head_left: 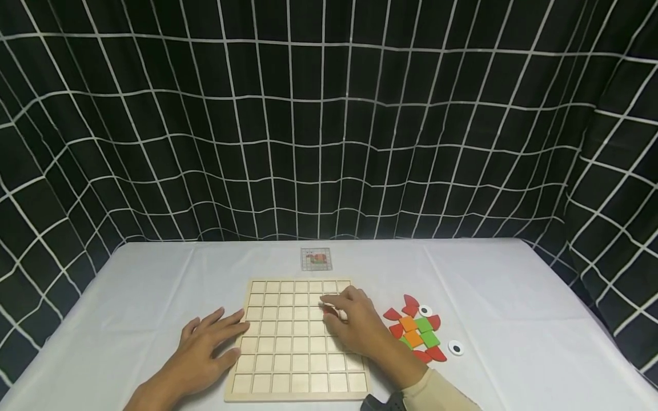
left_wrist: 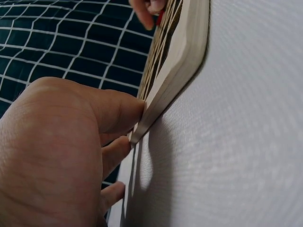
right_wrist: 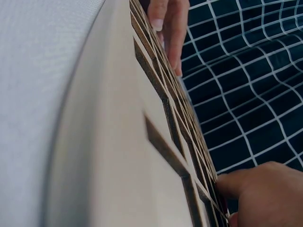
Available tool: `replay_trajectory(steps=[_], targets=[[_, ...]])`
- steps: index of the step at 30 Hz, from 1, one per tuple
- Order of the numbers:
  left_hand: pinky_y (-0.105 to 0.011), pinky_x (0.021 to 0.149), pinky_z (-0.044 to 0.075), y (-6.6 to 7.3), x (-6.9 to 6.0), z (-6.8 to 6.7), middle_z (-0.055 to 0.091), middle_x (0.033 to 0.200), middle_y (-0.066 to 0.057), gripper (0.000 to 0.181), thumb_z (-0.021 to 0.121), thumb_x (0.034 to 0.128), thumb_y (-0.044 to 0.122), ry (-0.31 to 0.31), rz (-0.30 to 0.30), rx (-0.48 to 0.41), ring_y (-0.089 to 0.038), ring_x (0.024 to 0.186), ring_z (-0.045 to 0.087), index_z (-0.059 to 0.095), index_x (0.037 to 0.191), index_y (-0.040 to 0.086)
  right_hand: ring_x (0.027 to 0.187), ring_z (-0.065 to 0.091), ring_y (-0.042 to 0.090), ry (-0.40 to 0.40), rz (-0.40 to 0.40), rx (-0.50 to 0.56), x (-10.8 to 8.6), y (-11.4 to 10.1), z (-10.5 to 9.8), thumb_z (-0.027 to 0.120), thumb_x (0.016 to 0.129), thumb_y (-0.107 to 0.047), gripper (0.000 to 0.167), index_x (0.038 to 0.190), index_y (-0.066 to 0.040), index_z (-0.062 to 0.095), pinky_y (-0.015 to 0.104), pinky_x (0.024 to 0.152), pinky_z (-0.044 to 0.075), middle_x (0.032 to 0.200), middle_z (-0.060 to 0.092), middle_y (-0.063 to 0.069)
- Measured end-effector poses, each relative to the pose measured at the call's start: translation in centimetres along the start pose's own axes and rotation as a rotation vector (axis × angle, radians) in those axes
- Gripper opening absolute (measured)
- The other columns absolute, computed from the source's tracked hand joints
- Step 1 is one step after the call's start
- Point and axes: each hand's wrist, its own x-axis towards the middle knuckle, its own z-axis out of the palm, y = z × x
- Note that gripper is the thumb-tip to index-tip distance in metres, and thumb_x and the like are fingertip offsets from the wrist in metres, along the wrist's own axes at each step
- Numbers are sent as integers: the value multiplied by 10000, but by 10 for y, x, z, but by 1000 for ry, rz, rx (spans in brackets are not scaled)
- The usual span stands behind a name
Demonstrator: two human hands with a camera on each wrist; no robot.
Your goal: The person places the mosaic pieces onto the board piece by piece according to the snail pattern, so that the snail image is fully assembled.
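A square wooden grid board [head_left: 283, 362] lies on the white-covered table, its cells bare where they show. My left hand [head_left: 208, 348] rests at its left side, fingers spread, with the thumb and fingertips touching the frame's edge. Over the right part of the grid, my right hand [head_left: 357, 322] pinches a small red piece [head_left: 330, 310] between thumb and fingers. Most of that piece is hidden by the hand; a bit of its red shows in the left wrist view. Whether it touches a cell, I cannot tell.
Right of the board lie several red curved pieces [head_left: 437, 354], orange squares [head_left: 413, 338], green squares [head_left: 430, 340] and two round eye pieces [head_left: 456, 347]. Behind the board is a small picture card [head_left: 316, 259]. A black curtain with white grid lines [head_left: 319, 120] surrounds the table.
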Motion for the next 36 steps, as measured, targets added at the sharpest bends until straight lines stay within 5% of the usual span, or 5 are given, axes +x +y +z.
replay_trajectory(steps=[3,12,18,25,36], targets=[[-625,1056,75,0,0,0,496,1421,5,398,668,864,182,4,2,2,-361,1369,309,651,1261,175,728,407,130,13,-17,-10,0,0,1,688,819,-80,205,1014,-94,750,302,633,367,812,483,-31],[-634,1048,73,-4,0,1,497,1420,-20,397,672,865,181,15,21,-10,-372,1366,311,650,1260,157,801,454,151,12,102,39,2,-4,-6,700,817,-77,140,948,-70,747,317,688,419,850,514,0],[-636,1046,65,-5,0,3,479,1434,-20,395,665,883,200,0,18,-19,-375,1375,291,639,1275,155,884,540,199,88,205,87,4,-16,-44,729,826,-102,198,1021,-75,738,376,734,449,918,580,38],[-610,1064,69,-4,0,0,482,1433,-4,401,668,875,202,-12,-1,11,-351,1383,287,642,1274,171,877,579,173,170,182,1,-10,-10,-85,735,815,-63,229,1043,-85,727,358,681,465,929,611,-6],[-609,1065,65,-4,0,0,481,1434,-10,401,667,875,198,-18,-7,5,-355,1383,284,640,1275,170,920,569,160,155,222,-35,-38,-1,-108,749,819,-81,266,1077,-135,722,402,733,511,963,606,-88]])
